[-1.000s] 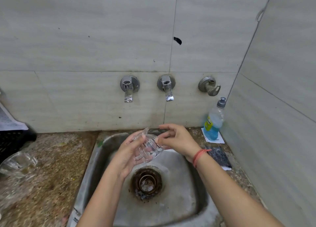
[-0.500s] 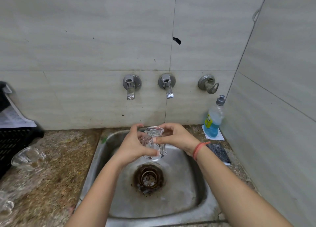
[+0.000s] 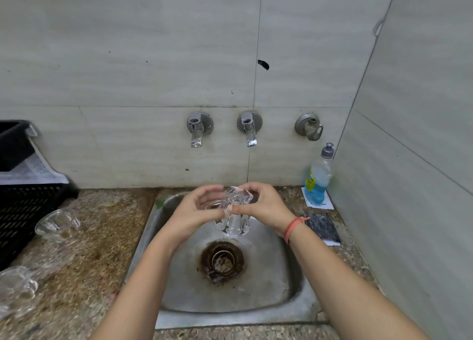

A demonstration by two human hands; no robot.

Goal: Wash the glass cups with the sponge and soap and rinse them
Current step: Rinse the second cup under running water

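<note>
A clear glass cup (image 3: 234, 220) hangs upside down over the steel sink (image 3: 294, 283), base up and mouth down. My left hand (image 3: 197, 211) curls round its left side. From the right, my right hand (image 3: 266, 206) grips its upper part with thumb and fingers. Two more glass cups lie on the counter to the left, one (image 3: 57, 224) near the crate and one (image 3: 16, 286) at the frame's edge. The soap bottle (image 3: 317, 181) with blue liquid stands in the right corner. A dark sponge (image 3: 322, 227) lies on the counter right of the sink.
Two taps (image 3: 197, 132) (image 3: 249, 129) and a third fitting (image 3: 308, 127) stick out of the tiled wall above the sink; no water runs. A black plastic crate (image 3: 20, 209) sits at the far left. The sink's drain (image 3: 222, 260) is rusty.
The cup has turned from tilted on its side to fully upside down, held between both hands. The camera view has shifted, showing more of the left counter.
</note>
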